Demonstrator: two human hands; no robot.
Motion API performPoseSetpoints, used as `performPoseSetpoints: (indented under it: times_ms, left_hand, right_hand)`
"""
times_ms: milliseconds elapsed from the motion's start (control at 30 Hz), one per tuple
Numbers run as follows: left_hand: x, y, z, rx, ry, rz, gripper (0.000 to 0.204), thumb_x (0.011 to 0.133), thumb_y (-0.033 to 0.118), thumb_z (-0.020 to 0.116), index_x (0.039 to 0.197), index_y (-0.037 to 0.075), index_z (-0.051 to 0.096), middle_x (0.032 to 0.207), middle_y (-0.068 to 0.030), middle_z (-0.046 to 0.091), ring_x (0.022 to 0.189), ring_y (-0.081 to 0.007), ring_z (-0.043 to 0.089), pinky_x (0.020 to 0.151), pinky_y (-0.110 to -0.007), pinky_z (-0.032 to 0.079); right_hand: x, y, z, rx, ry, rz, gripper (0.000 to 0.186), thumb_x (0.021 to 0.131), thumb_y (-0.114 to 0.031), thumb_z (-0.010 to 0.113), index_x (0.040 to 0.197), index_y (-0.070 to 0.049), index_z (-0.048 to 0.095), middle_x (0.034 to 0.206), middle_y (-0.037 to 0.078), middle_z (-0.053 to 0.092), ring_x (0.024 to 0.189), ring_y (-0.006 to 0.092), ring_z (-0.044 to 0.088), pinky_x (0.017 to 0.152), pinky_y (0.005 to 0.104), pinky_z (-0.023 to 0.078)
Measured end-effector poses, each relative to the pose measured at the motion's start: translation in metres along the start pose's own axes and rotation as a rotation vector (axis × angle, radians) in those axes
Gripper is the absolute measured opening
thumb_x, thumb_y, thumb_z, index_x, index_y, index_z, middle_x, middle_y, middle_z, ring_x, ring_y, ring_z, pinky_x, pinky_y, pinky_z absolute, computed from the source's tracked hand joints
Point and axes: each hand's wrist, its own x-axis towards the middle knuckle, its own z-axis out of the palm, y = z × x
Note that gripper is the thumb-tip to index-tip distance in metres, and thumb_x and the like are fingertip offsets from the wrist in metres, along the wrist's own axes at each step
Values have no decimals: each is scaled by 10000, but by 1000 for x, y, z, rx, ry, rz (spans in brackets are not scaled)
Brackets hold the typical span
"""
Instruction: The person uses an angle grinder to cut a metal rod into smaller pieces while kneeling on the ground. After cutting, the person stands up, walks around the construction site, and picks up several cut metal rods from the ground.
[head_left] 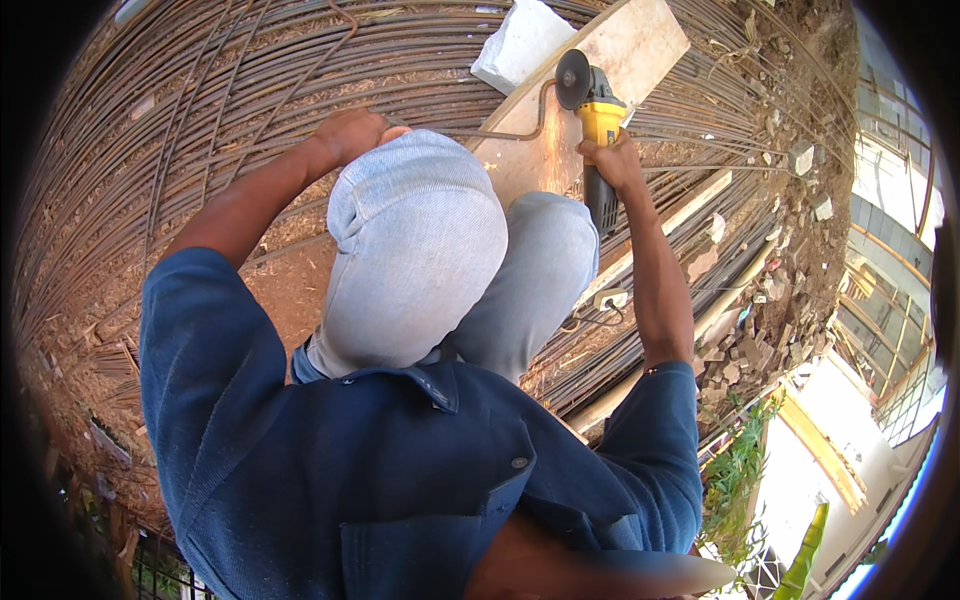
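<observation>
At upper left, my left hand (357, 134) grips a bent steel rod (510, 133) just beyond my raised knee, which partly hides the fingers. The rod runs rightward across a plywood board (515, 170) and hooks upward toward a grinder's dark disc (572, 80). My right hand (612, 162) is closed on the yellow and black angle grinder (600, 122), with the disc at or beside the hooked rod end; exact contact is unclear. Orange sparks (555, 150) show over the board below the disc.
Long rusty rods (180, 120) spread over dirt all around. A white block (515, 45) lies by the board. Timber strips, a power socket (610, 299) with cord, and rubble (740, 350) lie to the right. Beyond are a building frame (880, 310) and green plants (740, 460).
</observation>
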Motion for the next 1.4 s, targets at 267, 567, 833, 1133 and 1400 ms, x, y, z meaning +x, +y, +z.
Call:
performPoseSetpoints:
  times_ms: [267, 567, 833, 1133, 1400]
  left_hand:
    - [3, -4, 3, -47, -46, -26, 714, 956, 619, 347, 901, 11, 718, 902, -242, 681, 917, -413, 645, 844, -467, 498]
    - [2, -16, 27, -21, 91, -30, 728, 937, 660, 315, 949, 53, 716, 885, -219, 687, 866, -398, 657, 784, -465, 511]
    - [-52, -88, 57, -35, 403, -395, 603, 953, 601, 379, 978, 93, 704, 832, -207, 678, 804, -427, 641, 711, -501, 511]
    - [-81, -182, -8, -69, 660, -789, 696, 932, 667, 341, 976, 54, 669, 913, -277, 662, 921, -440, 627, 797, -527, 485]
    - [-44, -284, 14, -157, 270, -1003, 769, 921, 637, 409, 1360, 6, 408, 1345, -240, 504, 1225, -423, 495, 1016, -492, 403]
  right_hand:
    - [-4, -9, -1, 25, -11, -1, 521, 666, -208, 726, 1080, 74, 584, 900, 169, 673, 805, 252, 648, 710, 353, 503]
    - [-42, 17, -31, 372, 14, 110, 410, 719, -145, 692, 1072, 20, 564, 844, 97, 622, 727, 189, 619, 653, 331, 507]
    - [-97, 62, -47, 337, 165, 270, 357, 763, -129, 655, 1077, 4, 550, 848, 84, 602, 734, 197, 609, 615, 322, 510]
    - [-119, 87, -66, 511, 240, 207, 360, 772, -158, 660, 1076, -9, 539, 823, 80, 583, 663, 195, 595, 599, 316, 505]
    - [-132, 70, -75, 570, 278, 257, 369, 788, -141, 616, 1123, -23, 518, 841, 101, 578, 658, 213, 606, 576, 322, 536]
